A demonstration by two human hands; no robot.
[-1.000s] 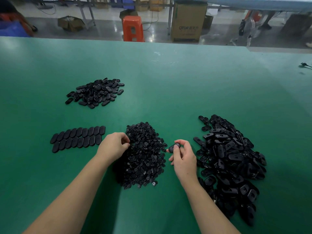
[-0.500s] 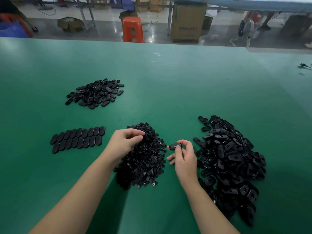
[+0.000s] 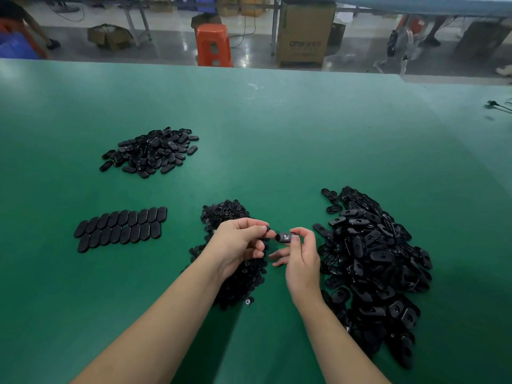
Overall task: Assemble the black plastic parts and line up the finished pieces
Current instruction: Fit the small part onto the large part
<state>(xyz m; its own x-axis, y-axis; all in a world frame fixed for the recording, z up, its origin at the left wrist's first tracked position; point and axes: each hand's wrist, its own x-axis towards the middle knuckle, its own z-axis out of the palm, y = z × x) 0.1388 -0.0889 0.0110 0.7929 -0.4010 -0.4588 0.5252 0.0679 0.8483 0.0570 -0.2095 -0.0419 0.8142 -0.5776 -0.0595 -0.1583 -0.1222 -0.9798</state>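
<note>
Right hand pinching an oval black shell between thumb and forefinger, left hand pinching a small insert just beside it, above the insert pile, finished rows left on green table

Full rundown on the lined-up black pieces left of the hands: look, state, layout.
The lined-up flat black oval plastic pieces lie on the green table mat in two neat rows, side by side and touching, each slightly slanted. Matte, smooth tops, rounded ends, all alike. The front row looks shorter at its right end. Neither hand touches them; they lie left of the middle pile of small black parts.
</note>
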